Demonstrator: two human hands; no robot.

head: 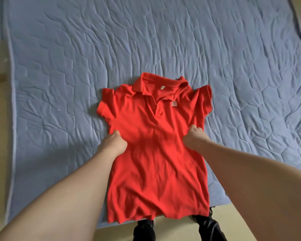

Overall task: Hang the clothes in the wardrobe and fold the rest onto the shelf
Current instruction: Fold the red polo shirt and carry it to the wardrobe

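One red polo shirt lies face up on the bed, which is covered by a pale blue quilted cover stitched in a honeycomb pattern; the collar points away from the person and the hem hangs just over the near edge of the bed. The collar is open, with a small white label showing inside the neck, and both short sleeves are spread out to the sides, the one on the right bunched and turned up a little. The cloth is creased down its length. Two bare forearms reach in from the near side, one on each flank of the shirt. The left hand sits at the shirt's left side seam below the sleeve, fingers curled under so that they bunch and grip the fabric there. The right hand does the same at the right side seam, knuckles up, fingers closed round a fold of the red cloth. Both hands are at about the same height on the garment, roughly at its chest, and the cloth between them is pulled into shallow folds. Below the hem, two dark trouser legs of the person show against a yellowish floor. I count one shirt, two hands, one bed
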